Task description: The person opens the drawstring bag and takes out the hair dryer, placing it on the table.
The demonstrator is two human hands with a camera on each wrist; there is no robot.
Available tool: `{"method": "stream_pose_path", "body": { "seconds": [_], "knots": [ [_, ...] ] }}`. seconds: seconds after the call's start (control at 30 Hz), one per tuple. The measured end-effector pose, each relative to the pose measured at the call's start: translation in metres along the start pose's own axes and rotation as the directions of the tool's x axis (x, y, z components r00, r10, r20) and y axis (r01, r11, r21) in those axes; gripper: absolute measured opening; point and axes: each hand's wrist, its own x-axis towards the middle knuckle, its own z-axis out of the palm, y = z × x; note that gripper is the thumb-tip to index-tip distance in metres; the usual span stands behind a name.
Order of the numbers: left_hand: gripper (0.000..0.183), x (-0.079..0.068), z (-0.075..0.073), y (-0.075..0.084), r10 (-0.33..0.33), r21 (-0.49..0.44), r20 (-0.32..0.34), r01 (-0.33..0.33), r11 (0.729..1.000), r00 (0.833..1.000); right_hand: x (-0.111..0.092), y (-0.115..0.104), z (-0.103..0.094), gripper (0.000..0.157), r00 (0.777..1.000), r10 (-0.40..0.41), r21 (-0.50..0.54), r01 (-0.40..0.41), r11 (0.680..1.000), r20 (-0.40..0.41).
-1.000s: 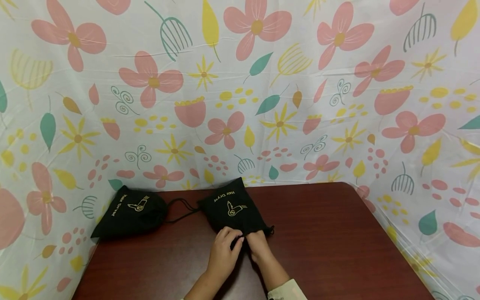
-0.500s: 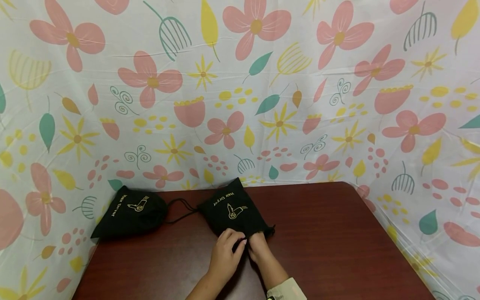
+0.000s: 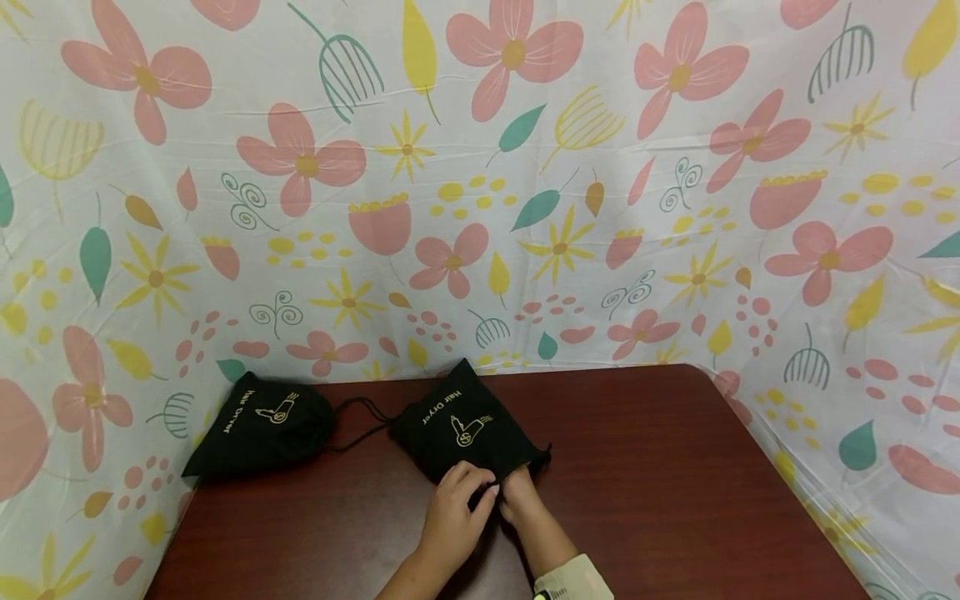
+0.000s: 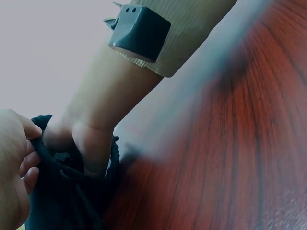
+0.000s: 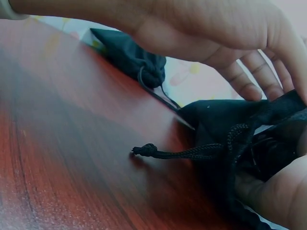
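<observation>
A black drawstring pouch (image 3: pixel 480 450), printed "Hair Dryer" with a gold hair dryer picture, lies on the table with its mouth toward me. My left hand (image 3: pixel 452 515) pinches the rim of that mouth between thumb and fingers, as the left wrist view also shows. My right hand (image 3: pixel 519 502) reaches inside through the opening; its fingers are hidden in the cloth. Something dark shows inside the mouth in the right wrist view, too unclear to name. A knotted drawstring (image 5: pixel 180 154) hangs out from the pouch's edge.
A second black pouch (image 3: pixel 258 442) with the same print lies closed and bulging at the left. Its cords (image 3: pixel 363 425) stretch to the first pouch. The reddish-brown table (image 3: pixel 660 492) meets a floral curtain (image 3: pixel 450 208) at its back edge.
The pouch has turned slightly, its far corner shifting left. My left hand has moved a little to the right along with the rim, while the right hand stays inside the pouch.
</observation>
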Motion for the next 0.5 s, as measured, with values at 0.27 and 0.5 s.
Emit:
{"method": "stream_pose_path", "body": {
  "seconds": [0.27,0.5],
  "knots": [
    [0.008,-0.0017,0.0018,-0.0012,0.025,-0.006,0.001,-0.025,1.0,1.0,-0.0006,0.0019,-0.0031,0.016,1.0,0.011,0.003,-0.011,1.0,0.021],
    [0.009,-0.0037,0.003,-0.0021,-0.019,-0.024,0.039,0.02,1.0,0.999,0.0002,0.003,-0.0058,0.016,0.998,0.057,-0.012,-0.057,0.998,0.009]
  ]
}}
